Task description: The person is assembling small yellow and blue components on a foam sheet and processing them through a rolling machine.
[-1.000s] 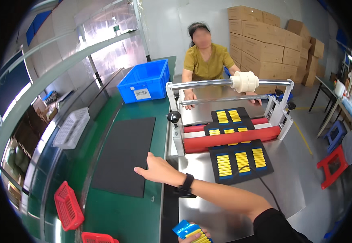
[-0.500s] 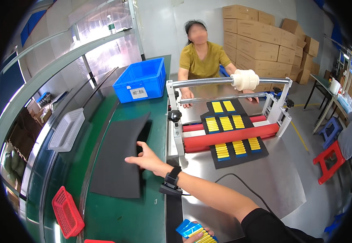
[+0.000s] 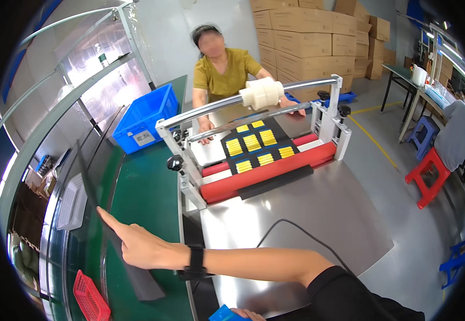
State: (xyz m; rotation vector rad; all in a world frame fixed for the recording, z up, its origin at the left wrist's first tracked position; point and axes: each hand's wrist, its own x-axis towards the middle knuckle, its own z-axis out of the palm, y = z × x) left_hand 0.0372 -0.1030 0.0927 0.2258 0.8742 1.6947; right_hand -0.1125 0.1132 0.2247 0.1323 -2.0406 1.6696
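My right hand [image 3: 141, 246], with a black band at the wrist, reaches left over the green table. It grips the edge of a black foam-like sheet [image 3: 136, 275], one finger lying along it; the sheet stands tilted, nearly edge-on. At the lower edge my left hand [image 3: 247, 314], mostly out of view, holds blue pieces [image 3: 227, 314]. In front of me is a roller press with a red roller [image 3: 270, 176]. A black panel [image 3: 275, 183] bearing yellow-striped blue cards [image 3: 251, 142] runs under that roller, its bare front edge on my side.
Across the press, a person in a mustard top [image 3: 227, 72] rests both hands beside it. A blue crate [image 3: 147, 115] stands on the green table [image 3: 141, 203]. White [image 3: 72, 203] and red baskets [image 3: 91, 297] lie left. A black cable [image 3: 280, 220] crosses the metal tabletop [image 3: 318, 224].
My right hand has lifted the black sheet off the green table and swung it left. The panel has moved away from me through the rollers. My view has turned right.
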